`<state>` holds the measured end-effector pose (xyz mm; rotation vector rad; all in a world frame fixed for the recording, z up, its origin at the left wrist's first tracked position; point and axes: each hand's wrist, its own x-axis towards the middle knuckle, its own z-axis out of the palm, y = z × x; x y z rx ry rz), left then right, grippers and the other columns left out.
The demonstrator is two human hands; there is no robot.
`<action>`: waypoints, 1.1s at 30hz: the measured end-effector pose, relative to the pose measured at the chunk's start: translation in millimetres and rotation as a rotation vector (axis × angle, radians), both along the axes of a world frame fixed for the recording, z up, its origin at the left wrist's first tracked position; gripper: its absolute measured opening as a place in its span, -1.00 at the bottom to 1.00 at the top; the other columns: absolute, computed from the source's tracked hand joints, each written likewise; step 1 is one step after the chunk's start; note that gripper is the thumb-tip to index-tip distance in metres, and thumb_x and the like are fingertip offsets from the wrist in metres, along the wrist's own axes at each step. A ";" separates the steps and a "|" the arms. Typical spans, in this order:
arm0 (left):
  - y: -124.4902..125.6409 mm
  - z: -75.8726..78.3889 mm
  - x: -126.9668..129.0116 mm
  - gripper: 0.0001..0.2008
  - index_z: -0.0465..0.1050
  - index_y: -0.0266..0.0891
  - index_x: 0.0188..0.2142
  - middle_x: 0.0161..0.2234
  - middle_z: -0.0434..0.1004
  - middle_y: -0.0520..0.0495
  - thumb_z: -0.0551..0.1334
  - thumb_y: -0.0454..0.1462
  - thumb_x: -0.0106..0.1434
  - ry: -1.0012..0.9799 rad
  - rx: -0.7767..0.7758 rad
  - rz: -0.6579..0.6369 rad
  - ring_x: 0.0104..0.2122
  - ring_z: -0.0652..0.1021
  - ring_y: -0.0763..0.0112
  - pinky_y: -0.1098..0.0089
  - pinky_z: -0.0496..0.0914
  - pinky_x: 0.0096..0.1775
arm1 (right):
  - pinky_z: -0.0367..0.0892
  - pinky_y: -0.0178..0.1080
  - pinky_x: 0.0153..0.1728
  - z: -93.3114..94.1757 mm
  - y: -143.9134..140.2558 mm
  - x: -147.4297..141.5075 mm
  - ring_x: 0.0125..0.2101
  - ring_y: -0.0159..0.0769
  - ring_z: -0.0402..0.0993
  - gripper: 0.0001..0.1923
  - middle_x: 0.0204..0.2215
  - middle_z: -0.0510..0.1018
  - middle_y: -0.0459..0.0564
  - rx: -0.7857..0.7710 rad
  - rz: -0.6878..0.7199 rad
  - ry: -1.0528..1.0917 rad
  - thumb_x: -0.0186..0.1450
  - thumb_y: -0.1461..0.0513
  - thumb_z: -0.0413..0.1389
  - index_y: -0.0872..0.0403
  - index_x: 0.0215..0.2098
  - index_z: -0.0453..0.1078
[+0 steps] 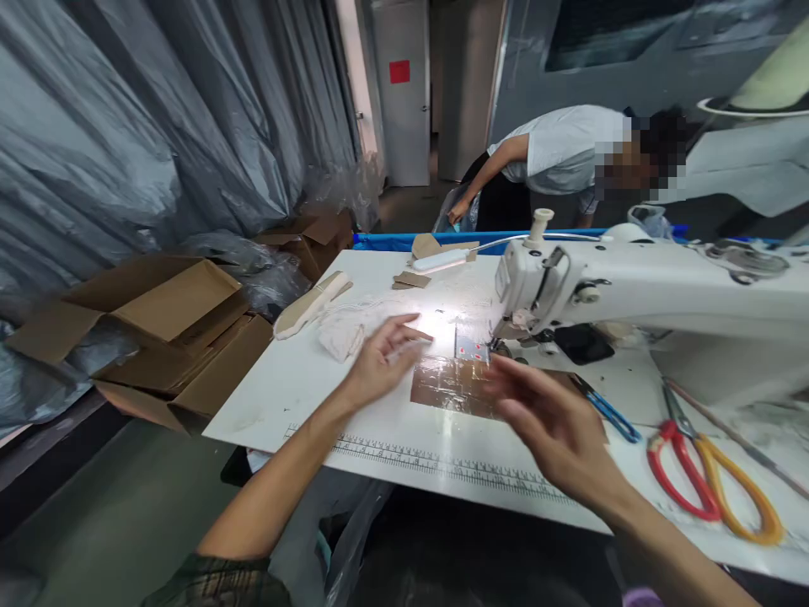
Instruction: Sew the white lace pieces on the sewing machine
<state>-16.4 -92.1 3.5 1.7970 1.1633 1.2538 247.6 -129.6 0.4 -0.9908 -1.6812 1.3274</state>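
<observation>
My left hand [383, 358] hovers over the white sewing table [297, 388], fingers spread, with nothing in it, beside a crumpled white cloth [345, 333]. My right hand [549, 421] is open too and blurred, just over the shiny metal plate [446, 384] set in the table. The white sewing machine [632, 287] stands to the right, its needle area [499, 337] lit by a bright lamp just beyond my fingers.
Red and yellow scissors [708, 472] and blue-handled snips [607, 409] lie at the right. Open cardboard boxes [164, 329] sit left of the table under grey plastic sheeting. A person in a white shirt [562, 152] bends over behind the table. Cardboard pieces [410, 278] lie at the far edge.
</observation>
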 end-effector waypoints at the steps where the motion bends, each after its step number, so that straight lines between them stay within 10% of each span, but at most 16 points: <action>1: -6.8 2.8 14.5 -0.45 0.16 -0.15 0.26 0.04 0.54 -0.25 0.21 -0.10 0.34 0.038 -0.074 -0.192 -0.09 0.60 0.28 0.33 0.53 -0.19 | 0.41 0.06 0.03 -6.3 9.5 -4.6 0.07 0.01 0.43 -0.41 0.11 0.47 0.16 -0.081 0.005 0.013 0.31 -0.02 0.17 -0.04 0.25 0.29; 3: -12.7 7.0 35.0 -0.43 0.09 -0.10 0.32 0.17 0.42 -0.28 0.15 -0.08 0.39 0.125 -0.144 -0.428 -0.03 0.59 0.24 0.28 0.55 -0.15 | 0.41 0.02 0.03 -19.5 24.4 -7.3 0.04 -0.01 0.46 -0.46 0.06 0.52 0.13 -0.236 0.010 0.030 0.25 -0.01 0.22 0.01 0.13 0.41; 9: 22.6 -1.4 43.9 -0.63 0.36 -0.19 0.15 0.12 0.46 -0.20 0.08 -0.24 0.39 0.393 0.031 -0.245 0.02 0.55 0.22 0.21 0.51 -0.04 | 0.41 -0.07 -0.10 -38.4 36.3 11.4 -0.22 -0.13 0.50 -0.66 -0.28 0.59 0.04 -0.269 -0.119 -0.038 0.19 0.11 0.23 0.07 -0.10 0.51; 15: 28.2 -15.5 57.5 -0.59 0.32 -0.11 0.20 0.13 0.47 -0.14 0.12 -0.19 0.38 0.509 -0.001 -0.500 0.09 0.51 0.19 0.13 0.44 0.07 | 0.32 -0.09 0.01 -30.2 35.9 18.6 -0.16 -0.19 0.47 -0.65 -0.21 0.59 0.01 -0.081 0.014 0.032 0.38 -0.01 0.06 0.03 -0.12 0.54; 20: 16.2 -20.8 69.0 -0.28 0.24 -0.25 0.20 0.06 0.43 -0.29 0.35 0.04 0.16 0.689 0.271 -0.343 0.00 0.51 0.04 0.06 0.48 -0.08 | 0.40 -0.15 -0.15 -27.2 40.5 25.6 -0.27 -0.22 0.50 -0.60 -0.32 0.61 0.00 -0.117 -0.077 0.109 0.29 -0.07 0.16 0.07 -0.21 0.57; 23: 6.6 -27.2 72.2 -0.43 0.34 -0.31 -0.03 -0.12 0.47 -0.24 0.36 0.04 0.15 0.793 0.373 -0.253 -0.19 0.53 0.11 0.13 0.47 -0.25 | 0.43 -0.17 -0.25 -27.7 44.8 29.4 -0.34 -0.23 0.50 -0.58 -0.38 0.61 0.00 -0.157 -0.160 0.116 0.24 -0.09 0.20 0.07 -0.22 0.58; 28: -3.8 -36.4 70.2 -0.72 0.39 -0.27 -0.31 -0.30 0.47 -0.12 0.23 -0.07 0.32 0.820 0.229 -0.354 -0.37 0.49 0.31 0.34 0.39 -0.42 | 0.43 -0.20 -0.33 -33.5 51.6 30.6 -0.41 -0.28 0.48 -0.57 -0.39 0.61 -0.01 -0.187 -0.223 0.127 0.16 -0.10 0.25 0.07 -0.25 0.59; 33: -13.0 -8.9 56.2 -0.76 0.45 -0.23 -0.37 -0.41 0.52 -0.05 0.20 -0.13 0.35 0.464 -0.117 -0.493 -0.42 0.51 0.40 0.40 0.41 -0.40 | 0.39 -0.26 -0.39 -29.7 46.8 38.6 -0.45 -0.33 0.45 -0.60 -0.44 0.60 -0.01 -0.251 -0.206 0.095 0.08 -0.04 0.34 0.11 -0.32 0.59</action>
